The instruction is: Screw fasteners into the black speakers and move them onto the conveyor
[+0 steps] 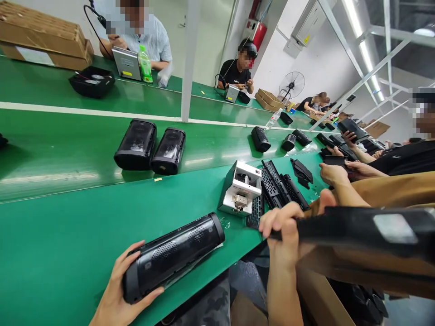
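Left hand (117,290) on speaker (173,256), lengthwise up-right

The left hand (117,294) sits at seven o'clock in view, fingers curled over and thumb beneath, clamped around what it holds. The right hand (283,231) sits at four o'clock (forearm rising from the bottom edge), fist closed, knuckles pointing toward nine o'clock.

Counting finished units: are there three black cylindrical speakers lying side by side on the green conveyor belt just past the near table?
No: only two black cylindrical speakers lie side by side there on the green conveyor belt.
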The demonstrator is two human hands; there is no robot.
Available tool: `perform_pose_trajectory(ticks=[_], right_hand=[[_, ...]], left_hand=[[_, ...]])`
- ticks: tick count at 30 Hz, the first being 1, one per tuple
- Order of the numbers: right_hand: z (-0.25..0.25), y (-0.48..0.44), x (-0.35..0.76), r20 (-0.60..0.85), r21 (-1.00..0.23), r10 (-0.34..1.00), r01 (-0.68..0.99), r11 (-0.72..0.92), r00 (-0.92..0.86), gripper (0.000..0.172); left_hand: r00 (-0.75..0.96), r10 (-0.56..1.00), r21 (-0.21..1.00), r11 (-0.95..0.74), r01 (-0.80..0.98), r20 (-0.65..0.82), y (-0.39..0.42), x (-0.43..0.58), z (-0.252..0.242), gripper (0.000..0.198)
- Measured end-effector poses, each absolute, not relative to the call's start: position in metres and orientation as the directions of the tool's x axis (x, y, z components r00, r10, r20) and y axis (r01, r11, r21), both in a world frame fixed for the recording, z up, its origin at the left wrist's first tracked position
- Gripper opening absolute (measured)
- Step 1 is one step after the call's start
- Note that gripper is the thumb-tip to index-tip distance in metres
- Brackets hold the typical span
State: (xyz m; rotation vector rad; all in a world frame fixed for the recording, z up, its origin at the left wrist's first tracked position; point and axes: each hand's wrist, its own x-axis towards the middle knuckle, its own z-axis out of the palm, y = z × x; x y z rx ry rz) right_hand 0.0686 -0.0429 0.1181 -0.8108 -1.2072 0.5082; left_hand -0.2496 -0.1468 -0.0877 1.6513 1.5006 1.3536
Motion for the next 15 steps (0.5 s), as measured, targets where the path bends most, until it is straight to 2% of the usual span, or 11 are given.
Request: perform_pose_trajectory(ticks=[3, 5, 7, 11, 15], right_hand=[[0.140, -0.004, 0.077, 0.669, -0.735, 0.660, 0.172, 0.656, 0.341, 0.032], [0.136, 0.022, 0.078, 0.681, -0.728, 0.657, 0.207, 0.653, 0.323, 0.048], [0.122, 0.040, 0.076, 0.666, -0.744, 0.674, 0.221, 0.631, 0.320, 0.056], [0.097, 0.047, 0.072, 0.605, -0.795, 0.726, 0.195, 0.575, 0.327, 0.056], [0.094, 0.022, 0.074, 0.529, -0.848, 0.812, 0.117, 0.517, 0.247, 0.058]], left_hand=[[-0.117, 0.938, 0.872, -0.252, 0.420, 0.327, -0.145, -0.250, -0.088, 0.082], [-0.097, 0.937, 0.856, -0.261, 0.447, 0.336, -0.144, -0.253, -0.094, 0.084], [-0.075, 0.936, 0.839, -0.270, 0.473, 0.343, -0.143, -0.257, -0.100, 0.086], [-0.068, 0.941, 0.839, -0.260, 0.478, 0.330, -0.144, -0.260, -0.107, 0.084], [-0.085, 0.942, 0.844, -0.249, 0.475, 0.326, -0.145, -0.256, -0.103, 0.081]])
